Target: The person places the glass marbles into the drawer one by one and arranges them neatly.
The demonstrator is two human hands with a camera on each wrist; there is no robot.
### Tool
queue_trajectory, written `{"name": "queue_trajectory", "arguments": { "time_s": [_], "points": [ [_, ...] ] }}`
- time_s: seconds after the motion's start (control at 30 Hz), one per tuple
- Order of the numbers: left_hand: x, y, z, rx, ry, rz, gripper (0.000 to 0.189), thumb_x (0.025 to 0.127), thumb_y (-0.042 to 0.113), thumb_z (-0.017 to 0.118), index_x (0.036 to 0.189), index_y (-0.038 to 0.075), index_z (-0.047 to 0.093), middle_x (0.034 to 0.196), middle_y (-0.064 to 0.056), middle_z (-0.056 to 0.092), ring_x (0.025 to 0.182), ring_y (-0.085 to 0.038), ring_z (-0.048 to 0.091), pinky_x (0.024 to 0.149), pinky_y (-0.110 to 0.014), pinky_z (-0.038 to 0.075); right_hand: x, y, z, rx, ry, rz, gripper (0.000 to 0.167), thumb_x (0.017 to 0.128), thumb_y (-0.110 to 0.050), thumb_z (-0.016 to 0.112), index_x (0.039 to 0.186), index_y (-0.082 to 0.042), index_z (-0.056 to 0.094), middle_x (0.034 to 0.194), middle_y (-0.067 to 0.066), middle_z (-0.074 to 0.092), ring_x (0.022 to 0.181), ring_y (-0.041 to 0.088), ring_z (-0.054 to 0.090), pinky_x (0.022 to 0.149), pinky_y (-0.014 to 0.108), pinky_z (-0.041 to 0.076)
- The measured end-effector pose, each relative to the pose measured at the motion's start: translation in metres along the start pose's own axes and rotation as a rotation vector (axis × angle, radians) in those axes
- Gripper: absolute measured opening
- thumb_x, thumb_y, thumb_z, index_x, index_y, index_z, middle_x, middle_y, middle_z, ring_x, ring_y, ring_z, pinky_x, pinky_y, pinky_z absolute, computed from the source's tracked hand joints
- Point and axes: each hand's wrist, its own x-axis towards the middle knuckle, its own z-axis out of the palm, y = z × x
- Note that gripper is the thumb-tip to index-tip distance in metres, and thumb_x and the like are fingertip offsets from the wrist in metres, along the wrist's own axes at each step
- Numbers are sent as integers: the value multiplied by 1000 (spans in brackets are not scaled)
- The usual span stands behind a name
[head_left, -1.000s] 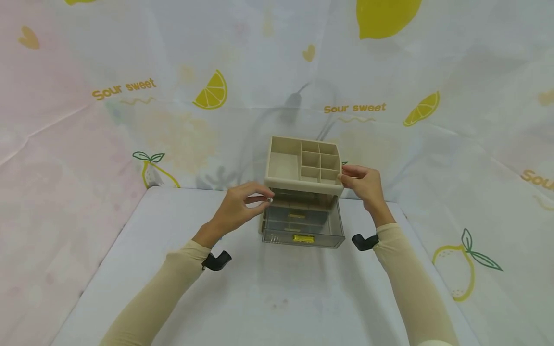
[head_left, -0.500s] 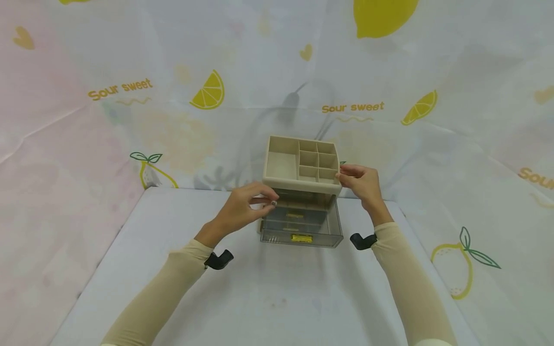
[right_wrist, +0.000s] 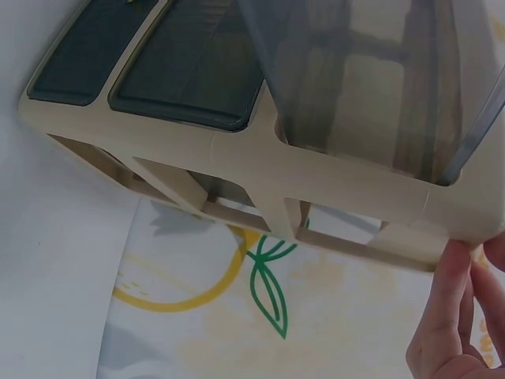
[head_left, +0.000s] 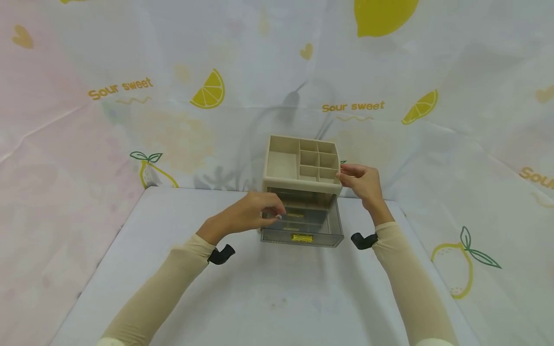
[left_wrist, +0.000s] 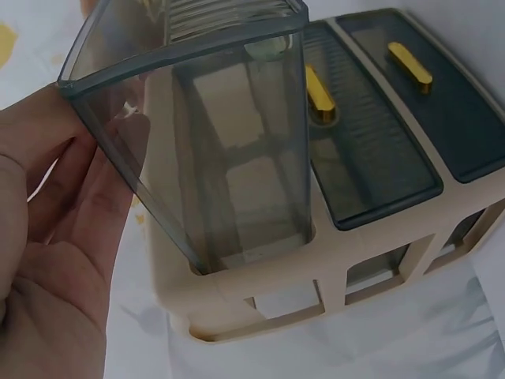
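Note:
A beige desktop organizer (head_left: pixel 298 183) with a divided open top stands at the back of the table. Its top smoky clear drawer (head_left: pixel 277 237), with a gold handle (head_left: pixel 302 238), is pulled out. My left hand (head_left: pixel 248 211) pinches a tiny whitish, shiny object (head_left: pixel 279 217) at the drawer's left side, fingertips over the opening; its kind is too small to tell. Through the drawer wall (left_wrist: pixel 229 142) in the left wrist view, the fingertips look dim. My right hand (head_left: pixel 363 185) grips the organizer's upper right edge between thumb and fingers, also seen in the right wrist view.
Two lower drawers (left_wrist: pixel 371 134) of the organizer are shut, each with a gold handle. A white table (head_left: pixel 277 298) lies in front. Lemon-print cloth (head_left: pixel 242 57) hangs behind and at the sides. Black wrist mounts (head_left: pixel 221 254) sit on both sleeves.
My left hand has moved right and lower, from the organizer's left edge to over the pulled-out drawer, still pinching the tiny object. The right hand holds its place.

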Motion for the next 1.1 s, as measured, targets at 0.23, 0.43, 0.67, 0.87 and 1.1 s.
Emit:
{"name": "queue_trajectory", "arguments": {
  "time_s": [0.23,0.43,0.67,0.87,1.1],
  "points": [
    [8,7,1,63,-87,39,23,80,-11,73,100,1,68,98,-7,67,87,-12,66,77,-16,53,2,2,-2,-5,-10,14,38,86,-1,72,120,13,62,94,9,70,70,2,65,68,19,57],
    [15,12,0,102,-194,-11,21,81,-9,74,98,3,69,96,-5,68,85,-13,65,76,-16,52,-1,0,0,-22,0,14,38,85,-4,74,119,10,64,89,3,70,70,2,66,68,19,57],
    [28,19,-2,160,-334,-73,18,83,-6,73,96,5,70,95,-3,69,86,-14,65,76,-18,52,0,0,-3,-16,0,-6,38,84,-3,75,118,11,64,85,-1,71,69,3,67,67,20,58],
    [31,19,-2,100,-387,-131,23,83,-11,69,97,6,72,98,-2,70,89,-13,66,76,-16,52,-2,-5,-3,-1,-17,14,39,85,0,73,120,14,61,87,2,71,70,3,67,68,20,57],
    [33,18,-3,84,-453,-168,30,82,-17,64,93,9,72,93,0,70,85,-12,66,73,-17,53,-4,-7,0,-2,-29,8,39,84,0,73,119,13,62,87,2,70,70,3,66,69,20,58]
  ]
}}
